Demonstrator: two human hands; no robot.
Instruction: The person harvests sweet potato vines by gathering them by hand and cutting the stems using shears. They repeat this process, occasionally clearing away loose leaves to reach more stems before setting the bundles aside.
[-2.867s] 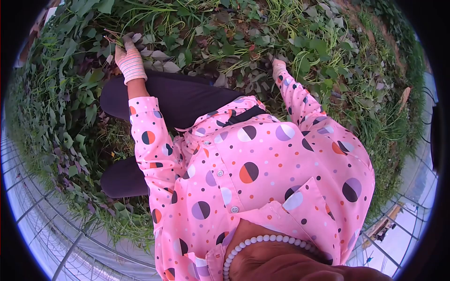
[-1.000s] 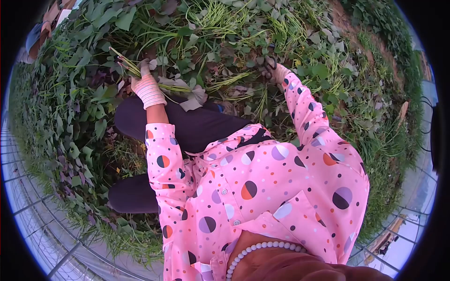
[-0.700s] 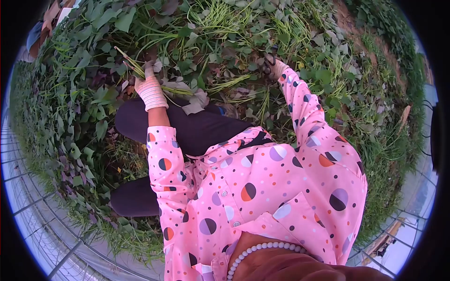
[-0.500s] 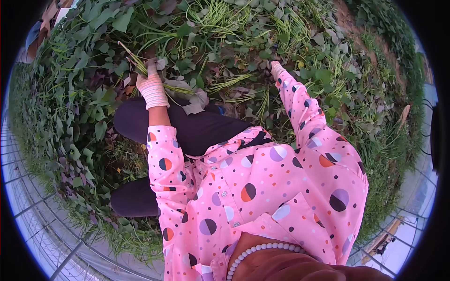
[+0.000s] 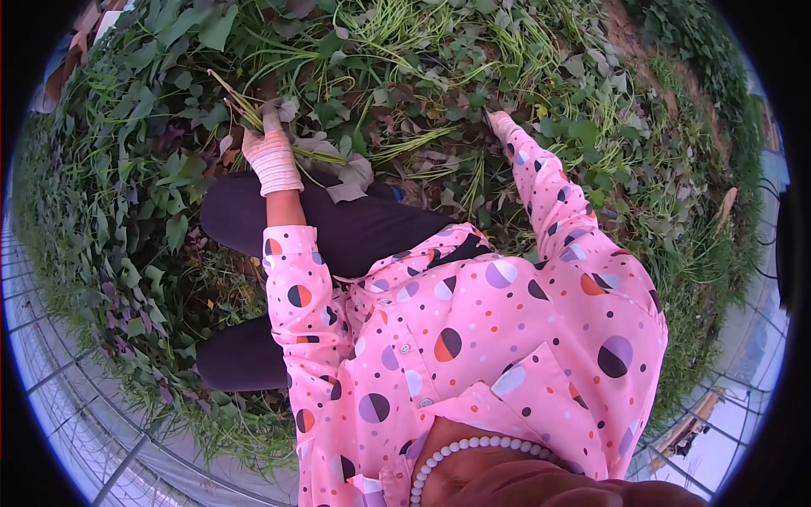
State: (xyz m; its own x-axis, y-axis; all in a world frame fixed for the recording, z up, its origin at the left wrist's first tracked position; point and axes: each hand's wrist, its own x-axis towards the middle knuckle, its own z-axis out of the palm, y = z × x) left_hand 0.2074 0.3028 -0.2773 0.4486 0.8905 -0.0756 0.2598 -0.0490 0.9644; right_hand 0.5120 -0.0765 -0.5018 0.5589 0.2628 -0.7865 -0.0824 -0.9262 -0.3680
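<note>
My left hand (image 5: 270, 150), in a striped knit glove with grey fingers, is closed around a bundle of long green leaf stems (image 5: 246, 111). The stem ends stick out up and to the left. Their leaves (image 5: 353, 176) hang out on the other side, over my dark trouser leg. My right hand (image 5: 502, 125), gloved too, reaches low into the vines at the upper right. Its fingers are dark and blurred against the foliage, so I cannot make out what they touch. Between my hands lie loose green stems (image 5: 422, 145) on the ground.
Leafy vines (image 5: 152, 110) spread thickly on the left. More pale green stems (image 5: 515, 51) lie in heaps farther ahead. A strip of bare soil (image 5: 684, 93) runs along the right. A metal-framed sheet wall (image 5: 101, 422) curves around the lower left edge.
My right hand has shifted slightly to the right and back from the vines. My left hand stays almost in place with the stems.
</note>
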